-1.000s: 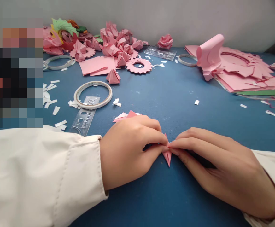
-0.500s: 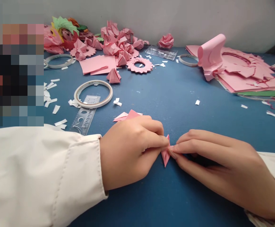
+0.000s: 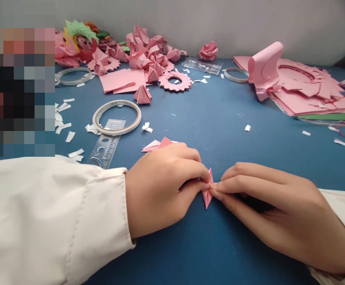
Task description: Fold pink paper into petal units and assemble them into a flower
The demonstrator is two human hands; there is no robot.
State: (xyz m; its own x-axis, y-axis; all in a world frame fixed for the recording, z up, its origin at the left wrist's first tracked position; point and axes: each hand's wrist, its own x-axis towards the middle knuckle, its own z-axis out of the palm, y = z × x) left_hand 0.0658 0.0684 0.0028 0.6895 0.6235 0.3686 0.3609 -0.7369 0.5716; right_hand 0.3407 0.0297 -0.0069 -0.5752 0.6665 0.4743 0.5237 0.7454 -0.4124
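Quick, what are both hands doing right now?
Left hand: pinched closed, holding the small folded pink paper.
Right hand: pinched closed on the same paper's other side.

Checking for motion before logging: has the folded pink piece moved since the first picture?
Yes; the folded pink piece has turned slightly, its lower tip swinging left, farther from the white scrap beyond the right hand.
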